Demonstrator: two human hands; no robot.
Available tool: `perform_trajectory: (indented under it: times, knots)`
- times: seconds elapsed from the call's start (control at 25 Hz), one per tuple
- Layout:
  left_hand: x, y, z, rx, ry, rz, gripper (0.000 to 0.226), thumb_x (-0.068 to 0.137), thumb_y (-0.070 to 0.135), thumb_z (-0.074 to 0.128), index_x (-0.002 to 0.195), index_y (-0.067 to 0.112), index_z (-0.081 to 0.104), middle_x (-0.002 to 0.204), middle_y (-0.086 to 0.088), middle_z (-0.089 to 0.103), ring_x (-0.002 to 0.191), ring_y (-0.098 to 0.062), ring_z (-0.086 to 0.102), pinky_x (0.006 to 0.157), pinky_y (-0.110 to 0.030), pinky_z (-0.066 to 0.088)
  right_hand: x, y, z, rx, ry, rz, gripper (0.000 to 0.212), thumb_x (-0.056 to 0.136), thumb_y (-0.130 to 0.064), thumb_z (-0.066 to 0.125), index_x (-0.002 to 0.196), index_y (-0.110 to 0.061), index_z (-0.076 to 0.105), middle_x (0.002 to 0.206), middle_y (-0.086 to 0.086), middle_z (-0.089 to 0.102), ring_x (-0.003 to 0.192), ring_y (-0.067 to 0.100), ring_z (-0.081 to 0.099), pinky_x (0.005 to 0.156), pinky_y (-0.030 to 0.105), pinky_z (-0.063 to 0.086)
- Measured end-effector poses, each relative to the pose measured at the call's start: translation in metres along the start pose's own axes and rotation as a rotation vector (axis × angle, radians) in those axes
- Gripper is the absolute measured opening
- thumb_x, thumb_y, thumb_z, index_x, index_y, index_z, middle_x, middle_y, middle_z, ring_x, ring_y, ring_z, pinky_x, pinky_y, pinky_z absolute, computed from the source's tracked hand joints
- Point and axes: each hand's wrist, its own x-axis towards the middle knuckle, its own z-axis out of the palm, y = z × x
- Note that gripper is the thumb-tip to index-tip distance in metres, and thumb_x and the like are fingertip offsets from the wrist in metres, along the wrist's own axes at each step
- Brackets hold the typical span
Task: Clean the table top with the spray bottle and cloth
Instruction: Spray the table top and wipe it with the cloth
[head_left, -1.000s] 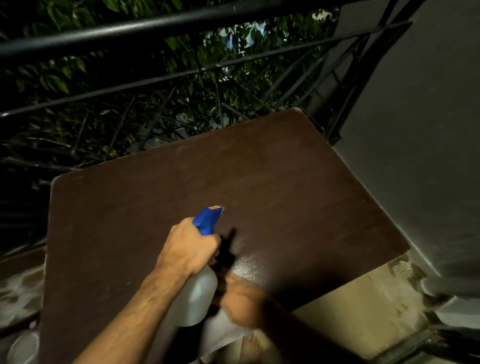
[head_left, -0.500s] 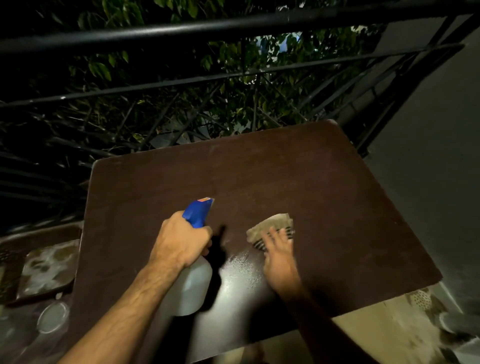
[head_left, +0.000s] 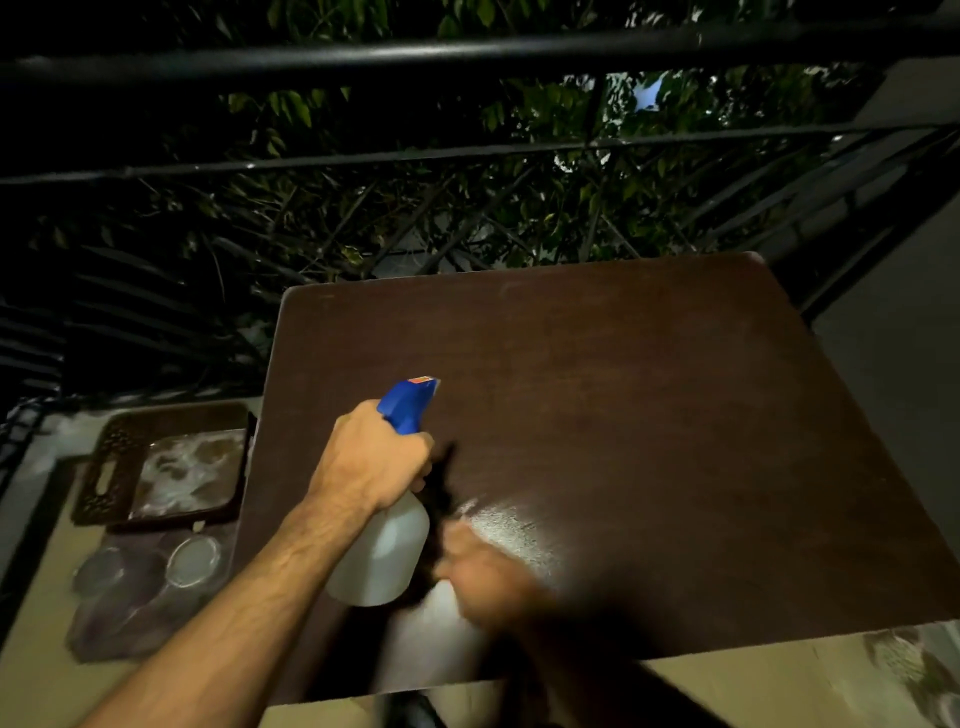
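The left hand (head_left: 376, 457) grips a white spray bottle (head_left: 382, 556) with a blue head above the wet-sheened brown counter (head_left: 649, 415); the blurred right hand's (head_left: 485, 577) fingers can't be told.

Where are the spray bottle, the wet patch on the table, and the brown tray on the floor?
spray bottle (head_left: 382, 558): head view, on its white body below the gripping hand.
wet patch (head_left: 511, 530): head view, on the shiny sprayed area of the table top.
brown tray (head_left: 111, 470): head view, on its left rim.

Blue-headed white spray bottle (head_left: 384, 551) tilted above wet-patched dark brown table top (head_left: 649, 415)
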Motion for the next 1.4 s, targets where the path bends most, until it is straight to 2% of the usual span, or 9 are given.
perform_trajectory:
  times: [0.04,0.12,0.28,0.44,0.52,0.68,0.88,1.24,1.4]
  knots:
    - [0.000,-0.005,-0.003,0.003,0.004,-0.011,0.015,0.082,0.023,0.066,0.076,0.009,0.069,0.049,0.001,0.070,0.040,0.001,0.058,0.045,-0.023,0.038,0.006,-0.002,-0.018,-0.024,0.040,0.064,0.060,0.079,0.000,0.060,0.130,-0.030,0.058,0.151,0.009,0.039,0.145,0.026,0.024,0.120,0.036,0.001]
    - [0.000,-0.017,-0.007,0.015,0.012,-0.020,0.014,0.081,0.022,0.066,0.074,0.011,0.069,0.053,-0.003,0.071,0.049,-0.004,0.063,0.047,-0.022,0.039,0.010,0.024,-0.060,-0.074,0.191,0.260,0.082,0.081,0.009,0.054,0.146,-0.038,0.039,0.161,-0.008,0.013,0.149,0.017,0.000,0.121,0.039,-0.001]
    - [-0.001,-0.039,-0.012,0.031,-0.028,-0.067,0.017,0.073,0.022,0.063,0.072,0.008,0.073,0.056,-0.003,0.074,0.059,-0.014,0.070,0.055,-0.024,0.049,-0.007,0.038,-0.102,0.009,0.411,0.597,0.064,0.091,0.003,0.048,0.147,-0.027,0.041,0.159,-0.002,0.024,0.149,0.018,0.006,0.121,0.041,0.009]
    - [0.004,-0.054,-0.020,-0.001,-0.014,-0.058,0.015,0.073,0.022,0.062,0.075,0.009,0.071,0.061,-0.004,0.075,0.056,-0.013,0.071,0.057,-0.026,0.053,0.002,0.000,-0.072,0.008,0.366,0.572,0.061,0.095,-0.005,0.050,0.150,-0.026,0.036,0.161,-0.006,0.018,0.149,0.014,-0.001,0.121,0.037,-0.001]
    - [0.010,-0.056,-0.027,-0.031,0.011,-0.048,0.014,0.074,0.022,0.062,0.076,0.011,0.071,0.060,-0.002,0.075,0.056,-0.011,0.071,0.057,-0.025,0.052,0.013,-0.002,-0.073,-0.005,0.311,0.527,0.062,0.094,-0.001,0.049,0.148,-0.028,0.039,0.160,-0.006,0.021,0.149,0.013,0.001,0.122,0.037,0.003]
    - [0.016,-0.048,-0.038,-0.060,0.087,-0.049,0.013,0.080,0.019,0.065,0.070,0.012,0.065,0.051,-0.001,0.066,0.050,-0.006,0.059,0.048,-0.020,0.038,0.031,0.004,-0.100,0.018,0.286,0.559,0.062,0.091,0.004,0.047,0.145,-0.026,0.045,0.156,0.001,0.034,0.147,0.019,0.019,0.120,0.030,0.012]
    - [0.021,-0.036,-0.045,-0.147,0.153,-0.025,0.027,0.083,0.020,0.066,0.061,0.015,0.051,0.052,0.003,0.056,0.048,-0.012,0.053,0.046,-0.023,0.035,0.053,-0.009,-0.141,0.065,0.394,0.481,0.053,0.091,0.004,0.049,0.141,-0.016,0.052,0.149,0.004,0.044,0.140,0.020,0.036,0.119,0.028,0.018]
    - [0.050,-0.044,-0.093,-0.407,0.352,-0.009,0.024,0.085,0.023,0.065,0.068,0.010,0.054,0.061,-0.003,0.056,0.056,-0.023,0.051,0.053,-0.030,0.039,0.121,-0.055,-0.203,-0.001,0.505,0.327,0.052,0.093,0.004,0.049,0.141,-0.015,0.051,0.145,0.006,0.049,0.134,0.019,0.041,0.112,0.020,0.021]
    - [0.069,-0.066,-0.122,-0.459,0.374,0.018,0.023,0.082,0.025,0.062,0.085,0.002,0.065,0.078,-0.018,0.073,0.074,-0.037,0.067,0.068,-0.046,0.055,0.154,-0.083,-0.212,-0.001,0.570,0.332,0.052,0.094,0.002,0.048,0.143,-0.017,0.049,0.146,0.006,0.047,0.136,0.020,0.039,0.112,0.022,0.022]
